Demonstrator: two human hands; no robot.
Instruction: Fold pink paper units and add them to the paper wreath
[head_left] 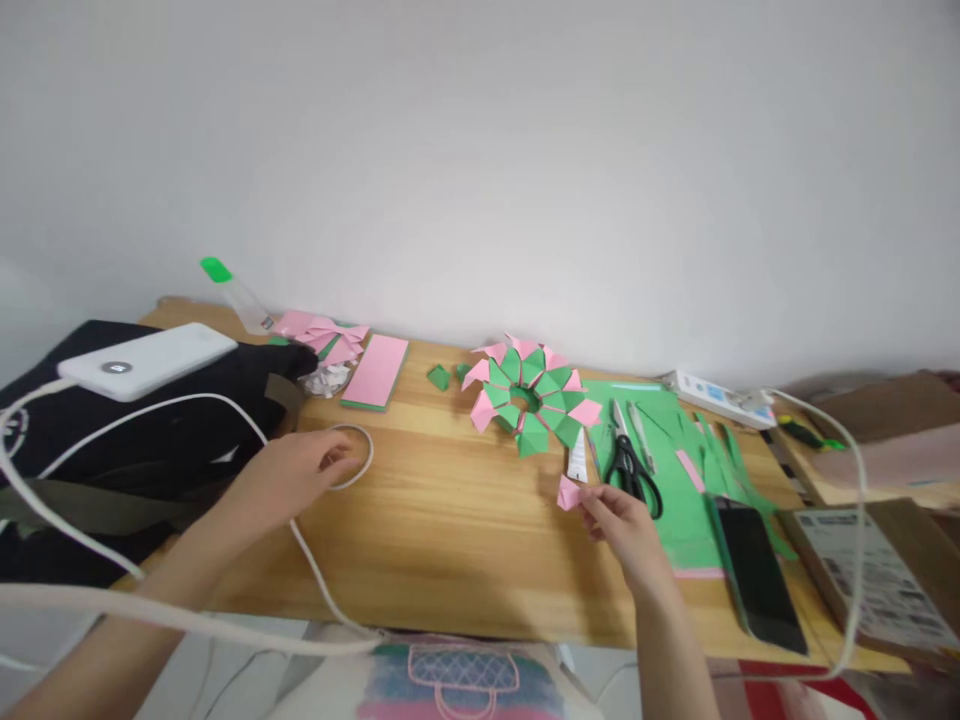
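My right hand (616, 520) pinches a small folded pink paper piece (569, 493) between thumb and fingertips, just above the table. Behind it sits a ring-shaped origami model (534, 398) of green folded units with pink tips. A white paper or plastic strip (577, 458) lies between the model and the pink piece. On the left, my left hand (311, 468) hovers low over the table with loosely curled, parted fingers. A thin white ring (369, 455) lies at its fingertips; whether they touch cannot be told.
Black-handled scissors (631, 472) and a cutter (642, 438) rest on green paper (686, 530), near a phone (757, 575). Pink paper sheets (376, 370) and a small green folded piece (439, 377) lie further back. A white power bank (150, 360) sits on black fabric; white cables (307, 555) cross the front.
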